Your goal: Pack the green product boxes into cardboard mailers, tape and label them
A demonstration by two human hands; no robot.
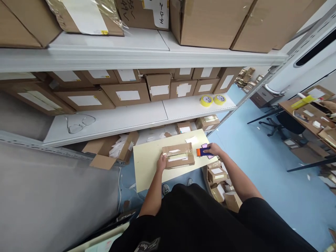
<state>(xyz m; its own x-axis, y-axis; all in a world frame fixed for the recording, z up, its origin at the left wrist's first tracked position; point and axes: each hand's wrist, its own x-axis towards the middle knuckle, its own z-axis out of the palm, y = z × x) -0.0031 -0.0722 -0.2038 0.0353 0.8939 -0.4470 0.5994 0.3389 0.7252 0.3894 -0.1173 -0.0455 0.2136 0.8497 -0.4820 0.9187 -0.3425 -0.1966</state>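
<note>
A small brown cardboard box (172, 149) lies flat on a pale yellow board (147, 157), with clear tape and a pale label strip across its top. My left hand (161, 163) grips the box at its left end, thumb on top. To the right of the box, my right hand (214, 149) is closed around a dark blue scraper (205, 151). Its wide orange end points at the box and is apart from it. Under that hand lies a flat pinkish-purple thing, perhaps a phone (210, 156), partly covered. A white paper slip (191, 139) sits behind.
Beyond the board stands a shelf (136, 117) with labelled boxes, glasses (78, 125) and yellow tape rolls (206, 100). An open carton (105, 154) is at lower left. A large box of parcels (217, 175) stands below right. A cluttered desk (301, 115) is far right.
</note>
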